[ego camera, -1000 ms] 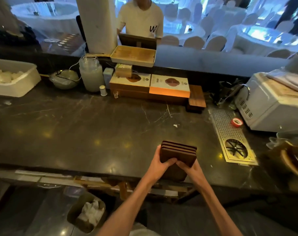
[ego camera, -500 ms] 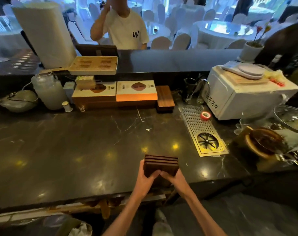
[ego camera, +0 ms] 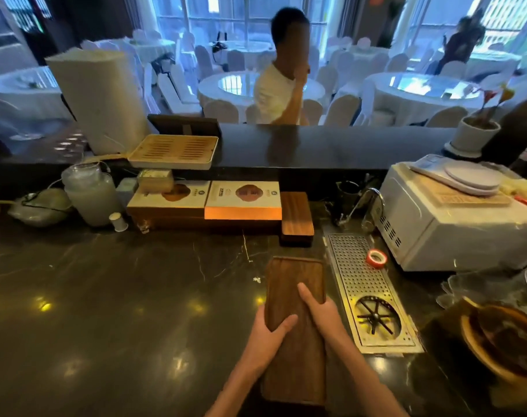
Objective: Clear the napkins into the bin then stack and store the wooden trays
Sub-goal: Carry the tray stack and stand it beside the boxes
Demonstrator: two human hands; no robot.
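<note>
A stack of dark wooden trays [ego camera: 295, 284] lies flat and lengthwise over the near part of the black counter, its top face toward me. My left hand [ego camera: 268, 332] grips its left edge, thumb on top. My right hand [ego camera: 322, 311] grips its right edge, fingers laid across the top face. A second pile of wooden trays [ego camera: 296, 216] rests farther back, beside the orange box. No napkins or bin show in this view.
A metal drip grate [ego camera: 361, 284] with a red tape roll [ego camera: 376, 258] lies right of the trays. A white appliance [ego camera: 454, 224], flat boxes [ego camera: 242, 200], a cloudy jar [ego camera: 90, 197] and a slatted tray [ego camera: 173, 152] line the back. A person stands beyond the counter ledge.
The stack has swung from end-on and upright to lying flat with its top face toward me, and moved forward over the counter. The view has lifted, and the bin has dropped out of it.
</note>
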